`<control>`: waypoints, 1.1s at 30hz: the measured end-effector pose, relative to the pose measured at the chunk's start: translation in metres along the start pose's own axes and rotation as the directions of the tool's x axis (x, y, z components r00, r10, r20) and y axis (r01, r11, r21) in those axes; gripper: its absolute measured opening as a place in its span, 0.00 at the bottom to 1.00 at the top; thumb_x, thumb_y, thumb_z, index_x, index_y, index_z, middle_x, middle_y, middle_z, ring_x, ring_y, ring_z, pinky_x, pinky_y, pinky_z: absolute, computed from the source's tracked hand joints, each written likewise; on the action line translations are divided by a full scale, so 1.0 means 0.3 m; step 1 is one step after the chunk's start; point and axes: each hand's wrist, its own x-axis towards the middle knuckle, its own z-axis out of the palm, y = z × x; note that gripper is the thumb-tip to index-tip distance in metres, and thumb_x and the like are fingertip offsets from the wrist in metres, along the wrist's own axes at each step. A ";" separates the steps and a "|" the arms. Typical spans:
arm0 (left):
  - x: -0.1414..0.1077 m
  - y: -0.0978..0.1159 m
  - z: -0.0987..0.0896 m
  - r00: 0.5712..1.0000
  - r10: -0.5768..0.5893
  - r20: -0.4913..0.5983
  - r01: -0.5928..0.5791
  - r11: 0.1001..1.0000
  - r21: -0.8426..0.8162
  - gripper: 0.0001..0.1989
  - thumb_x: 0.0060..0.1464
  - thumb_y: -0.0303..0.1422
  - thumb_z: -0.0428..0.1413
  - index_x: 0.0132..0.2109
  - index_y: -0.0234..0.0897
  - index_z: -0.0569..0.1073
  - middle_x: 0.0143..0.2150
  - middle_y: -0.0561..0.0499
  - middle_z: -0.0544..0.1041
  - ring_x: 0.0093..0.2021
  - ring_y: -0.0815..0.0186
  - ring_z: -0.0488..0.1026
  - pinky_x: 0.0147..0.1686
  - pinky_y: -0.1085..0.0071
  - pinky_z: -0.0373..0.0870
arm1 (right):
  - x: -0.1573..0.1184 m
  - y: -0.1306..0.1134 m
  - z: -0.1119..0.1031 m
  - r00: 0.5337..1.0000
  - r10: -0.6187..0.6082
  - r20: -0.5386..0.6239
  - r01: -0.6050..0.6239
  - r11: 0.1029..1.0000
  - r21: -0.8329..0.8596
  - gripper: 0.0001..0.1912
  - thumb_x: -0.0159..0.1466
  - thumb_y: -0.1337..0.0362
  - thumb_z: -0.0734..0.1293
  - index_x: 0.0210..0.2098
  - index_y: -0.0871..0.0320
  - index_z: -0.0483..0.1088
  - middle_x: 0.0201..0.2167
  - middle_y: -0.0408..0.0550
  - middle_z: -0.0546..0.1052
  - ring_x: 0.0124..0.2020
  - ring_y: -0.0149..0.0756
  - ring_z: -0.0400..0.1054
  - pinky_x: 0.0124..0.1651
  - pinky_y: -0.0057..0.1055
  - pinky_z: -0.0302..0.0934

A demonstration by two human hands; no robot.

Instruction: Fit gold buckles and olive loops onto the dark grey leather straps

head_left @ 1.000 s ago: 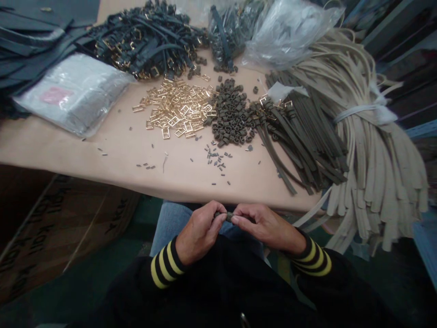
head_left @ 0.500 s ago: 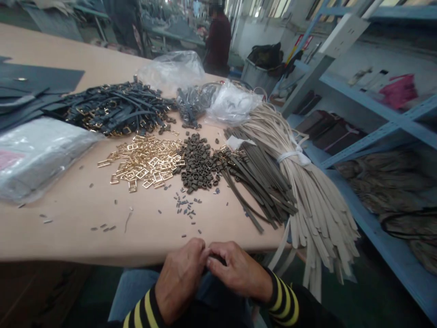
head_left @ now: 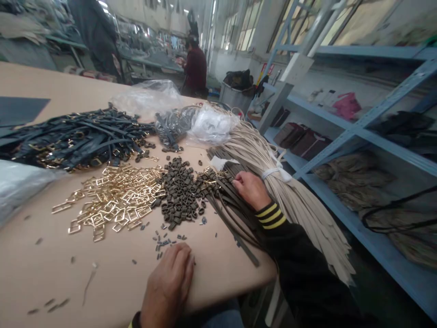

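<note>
My right hand [head_left: 251, 190] is closed over a bundle of dark olive straps [head_left: 241, 218], its fingertips by the buckle ends. Whatever those fingers pinch is hidden. Lower down, near the table's front edge, my left hand [head_left: 170, 278] lies with its fingers curled together; what they hold, if anything, does not show. Just beyond its knuckles several tiny dark metal pieces [head_left: 164, 241] are scattered. Between the hands and the back stand a heap of small dark olive strap loops [head_left: 180, 196] and, left of it, a pile of gold rectangular buckles [head_left: 119, 198].
Dark blue straps with buckles [head_left: 85, 136] are heaped at the back left, near clear plastic bags [head_left: 213, 125]. Long beige strips [head_left: 300, 209] hang over the table's right edge. Blue metal shelving [head_left: 368, 136] stands to the right. Another person [head_left: 196, 68] is in the background.
My hands were together at the table's front edge and have parted. The right one has reached forward to the olive straps; the left has come down onto the table. The view has shifted.
</note>
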 end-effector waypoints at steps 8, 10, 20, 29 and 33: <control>0.008 0.006 -0.003 1.000 -0.005 0.026 0.006 0.999 -0.035 0.08 0.55 0.28 0.43 0.35 0.35 0.66 0.33 0.48 0.70 0.34 0.65 0.69 0.35 0.71 0.66 | 0.072 0.086 0.063 0.992 0.118 0.055 -0.111 0.987 -0.120 0.08 0.56 0.62 0.62 0.31 0.59 0.70 0.33 0.54 0.75 0.36 0.39 0.68 0.34 0.29 0.56; 0.007 0.007 -0.005 1.000 -0.009 0.026 0.010 0.999 -0.037 0.08 0.55 0.28 0.43 0.35 0.35 0.66 0.33 0.47 0.70 0.34 0.65 0.68 0.35 0.71 0.66 | 0.079 0.088 0.066 0.992 0.116 0.056 -0.109 0.988 -0.109 0.08 0.56 0.61 0.62 0.30 0.59 0.70 0.31 0.52 0.75 0.35 0.38 0.68 0.34 0.28 0.56; -0.004 0.002 -0.007 0.988 -0.129 -0.079 0.110 0.971 -0.214 0.07 0.52 0.29 0.47 0.37 0.34 0.67 0.34 0.45 0.72 0.37 0.62 0.69 0.38 0.66 0.67 | -0.084 0.116 -0.120 0.991 0.120 -0.061 -0.123 0.991 -0.049 0.09 0.60 0.64 0.57 0.28 0.59 0.65 0.28 0.51 0.74 0.31 0.36 0.68 0.33 0.28 0.55; 0.013 0.099 -0.150 0.557 -0.666 0.497 0.582 -0.113 -0.805 0.18 0.47 0.43 0.52 0.39 0.32 0.64 0.30 0.47 0.74 0.14 0.77 0.60 0.08 0.82 0.51 | -0.585 -0.076 -0.075 0.818 -0.355 0.454 -0.076 0.714 0.696 0.09 0.62 0.62 0.55 0.27 0.59 0.60 0.20 0.41 0.69 0.18 0.25 0.61 0.24 0.22 0.55; -0.056 0.091 -0.186 0.448 -0.702 0.553 0.597 -0.226 -0.770 0.16 0.43 0.41 0.55 0.29 0.30 0.67 0.26 0.48 0.74 0.15 0.77 0.63 0.10 0.83 0.56 | -0.679 -0.087 0.026 0.691 -0.400 0.601 -0.276 0.623 0.732 0.11 0.62 0.60 0.55 0.27 0.60 0.59 0.21 0.42 0.69 0.18 0.24 0.60 0.23 0.22 0.54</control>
